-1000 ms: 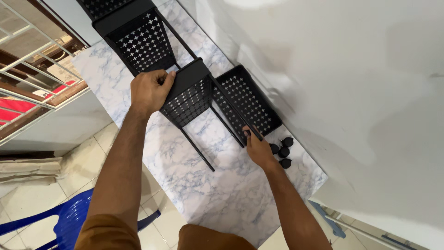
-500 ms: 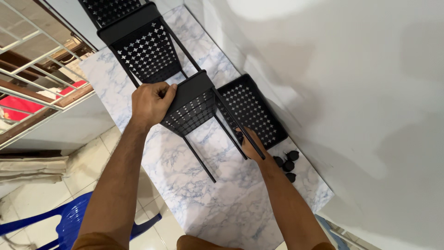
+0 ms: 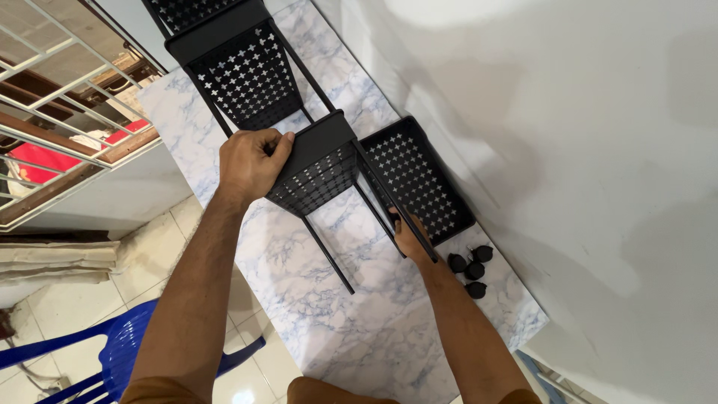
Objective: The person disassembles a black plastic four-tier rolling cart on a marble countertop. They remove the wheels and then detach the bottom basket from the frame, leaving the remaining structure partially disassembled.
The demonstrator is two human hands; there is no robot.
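Clenched over the rim of a black perforated shelf (image 3: pixel 314 168) at frame centre, the left hand (image 3: pixel 250 163) braces the rack (image 3: pixel 247 71), which lies on its side. Right hand (image 3: pixel 410 241) wraps one thin leg (image 3: pixel 396 202), apparently steadying it, beside a loose tray (image 3: pixel 419 179). Four small casters (image 3: pixel 470 271) lie centre-right on the marble table (image 3: pixel 329 314), near the white wall (image 3: pixel 583 150).

Bright even daylight, sharp focus throughout, soft broad shadows across the white wall (image 3: pixel 568 150), faint shadows under the rack (image 3: pixel 314 164) on the marble top (image 3: pixel 359 314), no glare, slight wide-angle stretch at the edges
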